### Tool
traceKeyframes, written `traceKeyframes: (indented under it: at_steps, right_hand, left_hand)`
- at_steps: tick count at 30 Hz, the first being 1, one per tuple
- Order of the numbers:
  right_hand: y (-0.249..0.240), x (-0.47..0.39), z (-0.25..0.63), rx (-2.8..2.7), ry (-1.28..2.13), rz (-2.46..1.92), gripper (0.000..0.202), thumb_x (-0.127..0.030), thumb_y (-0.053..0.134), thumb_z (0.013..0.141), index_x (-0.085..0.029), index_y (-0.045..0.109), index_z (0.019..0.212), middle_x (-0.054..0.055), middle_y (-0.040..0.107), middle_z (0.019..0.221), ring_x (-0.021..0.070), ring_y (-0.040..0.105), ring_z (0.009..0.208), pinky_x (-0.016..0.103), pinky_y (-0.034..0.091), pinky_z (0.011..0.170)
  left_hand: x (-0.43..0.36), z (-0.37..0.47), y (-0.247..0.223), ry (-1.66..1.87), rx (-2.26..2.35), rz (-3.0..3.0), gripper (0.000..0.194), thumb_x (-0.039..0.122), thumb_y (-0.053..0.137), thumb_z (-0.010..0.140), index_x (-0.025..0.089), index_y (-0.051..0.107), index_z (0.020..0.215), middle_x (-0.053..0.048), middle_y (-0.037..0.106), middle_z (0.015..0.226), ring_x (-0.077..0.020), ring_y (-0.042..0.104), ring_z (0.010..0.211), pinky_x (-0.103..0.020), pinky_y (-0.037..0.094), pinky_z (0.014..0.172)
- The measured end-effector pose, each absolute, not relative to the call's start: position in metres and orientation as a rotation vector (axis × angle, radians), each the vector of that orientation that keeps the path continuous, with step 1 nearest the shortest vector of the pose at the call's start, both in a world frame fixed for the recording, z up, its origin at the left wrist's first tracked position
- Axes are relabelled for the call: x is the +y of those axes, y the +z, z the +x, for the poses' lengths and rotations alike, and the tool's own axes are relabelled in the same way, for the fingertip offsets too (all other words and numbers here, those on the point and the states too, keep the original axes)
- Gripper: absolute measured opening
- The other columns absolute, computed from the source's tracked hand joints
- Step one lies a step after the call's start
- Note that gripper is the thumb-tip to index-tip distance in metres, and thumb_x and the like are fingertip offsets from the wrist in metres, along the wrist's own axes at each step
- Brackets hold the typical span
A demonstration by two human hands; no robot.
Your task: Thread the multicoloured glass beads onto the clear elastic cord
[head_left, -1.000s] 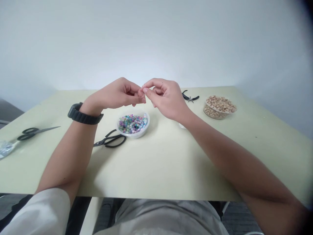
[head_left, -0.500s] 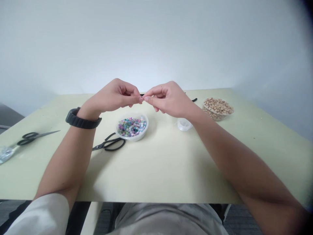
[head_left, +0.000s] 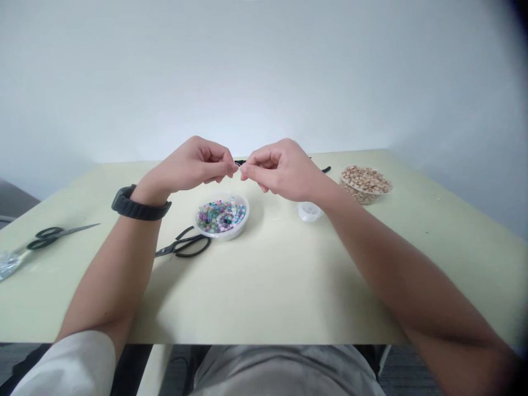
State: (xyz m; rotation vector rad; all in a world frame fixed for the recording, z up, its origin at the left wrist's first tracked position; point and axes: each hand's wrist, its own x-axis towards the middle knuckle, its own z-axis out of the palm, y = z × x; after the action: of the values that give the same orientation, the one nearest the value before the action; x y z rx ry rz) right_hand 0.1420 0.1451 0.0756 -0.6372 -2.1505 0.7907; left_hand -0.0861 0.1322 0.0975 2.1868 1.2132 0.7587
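Note:
My left hand (head_left: pixel 198 164) is raised over the table, thumb and forefinger pinched on a thin pale thread (head_left: pixel 238 164). Just to its right, my right hand (head_left: pixel 278 169) pinches at the same spot, fingertips almost touching the left ones. Most of the thread is too fine to follow. Below the hands, nearer to me, stands a white bowl (head_left: pixel 228 236) of small coloured beads (head_left: pixel 220 215). Behind the right wrist, partly covered by it, lies a small white spool (head_left: pixel 308 212).
Black-handled scissors (head_left: pixel 192 245) lie against the bowl, blades behind my left forearm. Farther left are another pair of scissors (head_left: pixel 51 235) and a clear plastic bag (head_left: pixel 9 264). A clear tub (head_left: pixel 363 197) of tan pieces (head_left: pixel 366 179) stands at right. A dark handle (head_left: pixel 326 169) shows beside it.
The fingertips of my two hands have drawn slightly apart, and a short bit of thread shows between them. The whole view has shifted slightly; the table things stay put.

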Motion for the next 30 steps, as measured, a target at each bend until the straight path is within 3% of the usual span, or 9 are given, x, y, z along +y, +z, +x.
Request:
traceKeyframes:
  at_steps: [7,11,21,25,30]
  right_hand:
    - [0.075,0.145,0.143,-2.224,0.909,-0.697,0.018,-0.02,0.065,0.089,-0.015,0.077,0.077,-0.002,0.058,0.057,0.0069,0.044,0.047,0.026,0.034,0.05]
    - [0.072,0.147,0.143,-2.252,0.921,-0.716,0.017,-0.019,0.064,0.089,-0.016,0.081,0.088,-0.002,0.06,0.059,0.0084,0.048,0.049,0.026,0.034,0.051]
    - [0.057,0.151,0.138,-2.39,0.914,-0.699,0.021,-0.026,0.061,0.091,-0.018,0.08,0.091,0.0,0.063,0.07,0.0089,0.045,0.056,0.027,0.032,0.056]
    - [0.04,0.158,0.133,-2.556,0.869,-0.794,0.025,-0.026,0.059,0.091,-0.018,0.08,0.101,0.002,0.069,0.081,0.0109,0.051,0.063,0.027,0.034,0.061]
    - [0.022,0.166,0.13,-2.714,0.745,-0.882,0.022,-0.025,0.058,0.093,-0.017,0.078,0.09,0.008,0.074,0.097,0.0148,0.058,0.071,0.029,0.037,0.063]
  left_hand:
    - [0.132,-0.084,0.097,0.767,1.229,2.167,0.025,0.025,0.065,0.09,0.015,0.066,0.066,0.002,0.046,0.054,-0.0066,0.036,0.049,-0.021,0.025,0.043]
    - [0.132,-0.082,0.097,0.8,1.222,2.175,0.029,0.028,0.065,0.09,0.016,0.065,0.063,0.001,0.046,0.053,-0.0071,0.036,0.048,-0.023,0.025,0.043]
    - [0.135,-0.079,0.093,0.81,1.217,2.212,0.031,0.033,0.065,0.092,0.015,0.067,0.067,0.001,0.048,0.053,-0.0067,0.037,0.048,-0.022,0.027,0.045]
    - [0.141,-0.076,0.087,0.64,1.245,2.206,0.031,0.035,0.064,0.093,0.015,0.068,0.069,0.0,0.05,0.056,-0.0079,0.041,0.052,-0.021,0.031,0.047]
    - [0.15,-0.067,0.072,0.392,1.209,2.218,0.031,0.033,0.059,0.094,0.016,0.069,0.07,-0.001,0.052,0.059,-0.0084,0.043,0.053,-0.022,0.034,0.05]
